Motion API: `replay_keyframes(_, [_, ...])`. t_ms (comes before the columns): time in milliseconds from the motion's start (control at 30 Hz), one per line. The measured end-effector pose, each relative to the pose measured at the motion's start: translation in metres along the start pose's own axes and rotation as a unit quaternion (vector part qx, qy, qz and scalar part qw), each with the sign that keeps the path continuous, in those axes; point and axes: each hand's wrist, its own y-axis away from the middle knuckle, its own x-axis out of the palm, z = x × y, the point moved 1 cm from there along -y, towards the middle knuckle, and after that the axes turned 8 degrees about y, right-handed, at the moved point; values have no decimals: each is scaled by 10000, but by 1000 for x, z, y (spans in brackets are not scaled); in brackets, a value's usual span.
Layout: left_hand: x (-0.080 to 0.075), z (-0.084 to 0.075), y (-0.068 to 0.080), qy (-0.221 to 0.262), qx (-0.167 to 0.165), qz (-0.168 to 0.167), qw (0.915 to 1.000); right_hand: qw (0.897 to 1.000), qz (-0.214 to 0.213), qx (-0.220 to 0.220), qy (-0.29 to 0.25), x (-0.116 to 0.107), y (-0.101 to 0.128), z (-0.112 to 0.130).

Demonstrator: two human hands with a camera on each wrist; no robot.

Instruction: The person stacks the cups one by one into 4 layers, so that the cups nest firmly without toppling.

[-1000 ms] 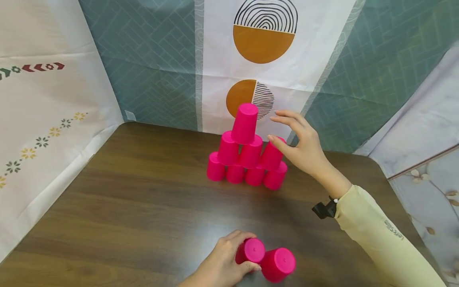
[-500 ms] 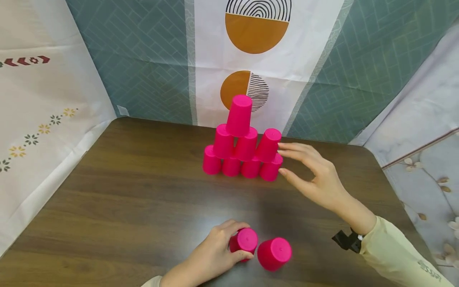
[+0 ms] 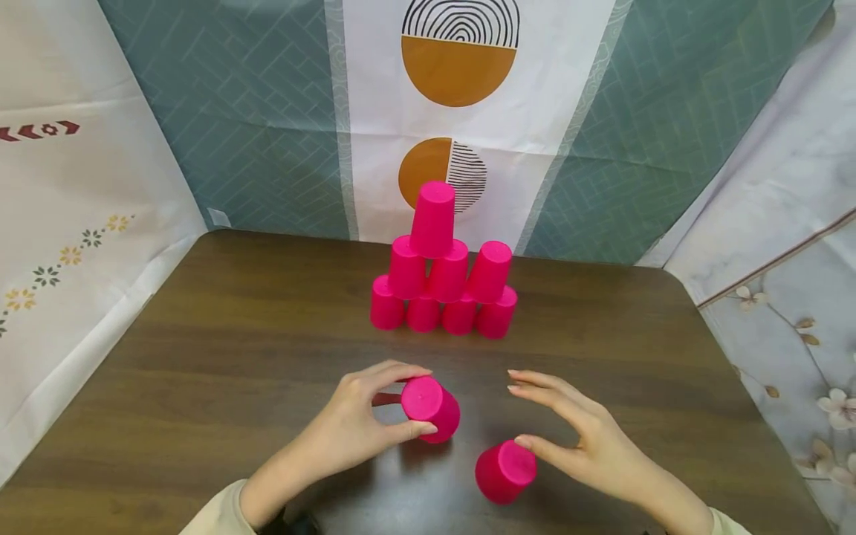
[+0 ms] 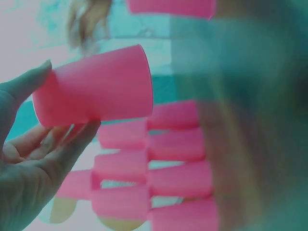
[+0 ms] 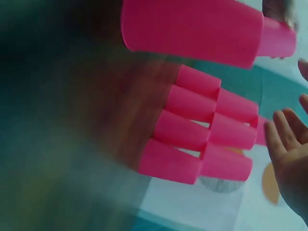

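Observation:
My left hand (image 3: pixel 357 416) grips an upside-down pink cup (image 3: pixel 431 409) between thumb and fingers, raised over the table and slightly tilted. In the left wrist view the thumb and fingers lie on opposite sides of that cup. My right hand (image 3: pixel 588 442) is spread with fingers loosely extended, its thumb tip overlapping the edge of a second pink cup (image 3: pixel 503 473) standing upside down on the table. Farther back, a pyramid of pink cups (image 3: pixel 448 273) stands: several in the bottom row, three above, and one top cup (image 3: pixel 433 219) over the left and middle ones.
The dark wooden table (image 3: pixel 234 357) carries all the cups. A patterned cloth (image 3: pixel 267 134) hangs close behind the pyramid. White cloth walls (image 3: pixel 73 208) border the left and right sides.
My left hand has lifted its cup and moved it forward and left, away from the standing cup. The right hand has drawn back from the pyramid toward the standing cup.

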Motion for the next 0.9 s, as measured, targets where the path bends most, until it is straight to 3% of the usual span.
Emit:
replay_keyframes(233, [-34, -20, -17, -201, 545, -342, 9977, 9952, 918, 341, -24, 18, 43, -13])
replay_keyframes(367, [-52, -32, -32, -226, 832, -493, 9951, 9829, 1687, 739, -24, 26, 55, -11])
replay_keyframes(433, [-59, -38, -40, -95, 914, -500, 9945, 9787, 1860, 866, -102, 28, 59, -10])
replay_keyframes(533, [-68, -49, -55, 157, 927, -456, 9945, 9777, 1828, 1003, -238, 30, 61, -9])
replay_keyframes(633, [-71, -61, -74, 256, 993, -419, 9938, 9831, 1596, 854, -256, 33, 61, -10])
replay_keyframes(900, [-61, -83, -136, -511, 1409, -217, 9885, 9853, 1495, 685, -460, 34, 61, -15])
